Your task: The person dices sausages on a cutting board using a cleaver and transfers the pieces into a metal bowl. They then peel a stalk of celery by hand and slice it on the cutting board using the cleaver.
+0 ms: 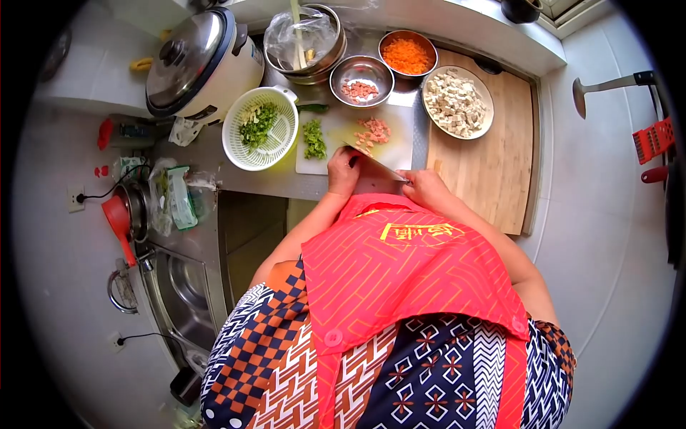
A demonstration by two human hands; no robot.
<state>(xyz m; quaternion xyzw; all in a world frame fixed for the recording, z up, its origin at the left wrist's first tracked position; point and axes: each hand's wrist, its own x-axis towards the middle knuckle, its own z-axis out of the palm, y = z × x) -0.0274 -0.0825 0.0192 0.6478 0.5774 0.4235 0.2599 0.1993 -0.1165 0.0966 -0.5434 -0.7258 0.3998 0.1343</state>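
Note:
My right hand (424,188) is closed around the handle of a kitchen knife (382,169), whose blade slants up and left over the near edge of a white cutting board (312,164). By the blade's far end is my left hand (343,171), its fingers curled in; what they grip is hidden. Just beyond the blade lies a pile of diced pink meat, perhaps ham (374,131). Chopped green vegetable (314,139) forms another pile on the board's left side. A dark green piece (312,108) rests at the board's back edge.
Behind the board stand metal bowls of pink dice (359,90) and orange bits (406,55). A plate of pale cubes (458,102) sits on a wooden board (493,171) to the right. At left are a white colander (260,158), a rice cooker (207,68) and a sink (187,297).

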